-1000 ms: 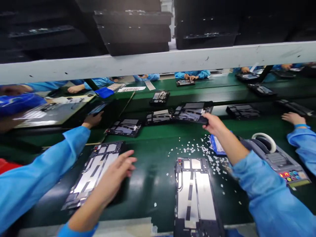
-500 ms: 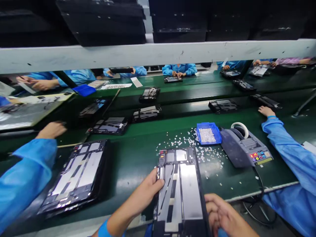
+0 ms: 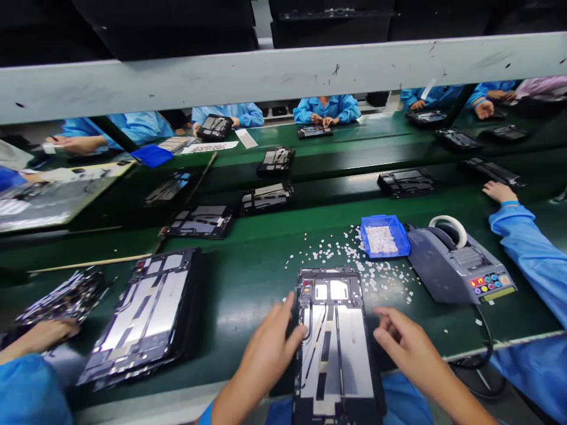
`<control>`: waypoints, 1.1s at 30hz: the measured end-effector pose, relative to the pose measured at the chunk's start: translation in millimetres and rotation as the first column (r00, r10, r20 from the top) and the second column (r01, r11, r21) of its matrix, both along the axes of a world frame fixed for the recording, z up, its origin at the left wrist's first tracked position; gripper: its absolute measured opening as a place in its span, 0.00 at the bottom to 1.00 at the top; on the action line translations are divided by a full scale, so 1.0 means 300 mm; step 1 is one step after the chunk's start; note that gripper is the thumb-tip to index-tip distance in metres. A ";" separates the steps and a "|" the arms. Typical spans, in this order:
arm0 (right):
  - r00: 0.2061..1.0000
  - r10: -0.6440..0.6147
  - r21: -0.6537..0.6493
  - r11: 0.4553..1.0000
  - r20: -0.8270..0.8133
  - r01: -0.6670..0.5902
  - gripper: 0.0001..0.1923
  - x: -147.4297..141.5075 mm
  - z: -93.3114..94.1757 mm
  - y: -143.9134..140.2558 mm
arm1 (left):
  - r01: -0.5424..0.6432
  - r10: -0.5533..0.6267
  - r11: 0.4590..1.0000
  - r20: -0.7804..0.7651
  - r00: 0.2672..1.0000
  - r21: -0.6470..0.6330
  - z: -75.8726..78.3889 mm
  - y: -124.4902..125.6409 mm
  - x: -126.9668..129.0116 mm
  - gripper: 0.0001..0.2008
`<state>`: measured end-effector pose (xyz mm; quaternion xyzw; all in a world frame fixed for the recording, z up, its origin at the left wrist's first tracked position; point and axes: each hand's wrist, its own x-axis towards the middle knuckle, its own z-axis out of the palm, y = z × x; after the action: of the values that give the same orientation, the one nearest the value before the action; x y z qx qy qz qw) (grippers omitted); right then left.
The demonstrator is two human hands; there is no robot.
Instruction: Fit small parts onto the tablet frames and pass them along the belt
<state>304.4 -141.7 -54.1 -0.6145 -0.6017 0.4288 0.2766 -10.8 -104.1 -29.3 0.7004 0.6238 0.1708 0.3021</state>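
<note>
Desk: a green, slightly glossy top, reaching to both sides of the blue tray and nearer than it, with a pale strip along the near edge to the tray's left.
White bits: heaped inside the blue tray.
White scraps: strewn loose left of the blue tray and in front of it.
Tape dispenser: grey, just right of the blue tray.
Near device: nearer than the blue tray, slightly left; its underside is hidden.
Device stack: well left of the blue tray, nearer, edges layered.
Thin shiny parts: jumbled, farthest left of the blue tray.
</note>
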 end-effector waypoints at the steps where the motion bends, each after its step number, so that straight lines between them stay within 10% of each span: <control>1: 1.000 -0.014 0.036 0.999 0.009 0.014 0.18 -0.008 0.016 0.027 | -0.002 0.007 0.996 -0.057 0.998 0.087 0.012 0.037 0.000 0.25; 8: 0.993 0.109 0.196 0.974 0.055 -0.118 0.12 -0.125 0.127 0.161 | 0.395 -0.259 0.853 -0.381 0.887 0.341 0.012 0.236 0.037 0.17; 17: 0.955 0.246 0.259 0.923 0.167 -0.284 0.12 -0.281 0.114 0.319 | 0.287 -0.263 0.758 -0.128 0.956 0.586 -0.033 0.197 -0.016 0.11; 33: 0.691 0.470 0.195 0.731 0.549 -0.653 0.10 -0.327 0.104 0.542 | 0.109 -0.148 0.891 0.054 0.988 0.441 -0.044 0.081 0.034 0.08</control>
<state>206.4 21.0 -22.8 -0.4141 -0.8812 0.2100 0.0889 -0.7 -79.9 -42.5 0.7820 0.5081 0.3159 0.1745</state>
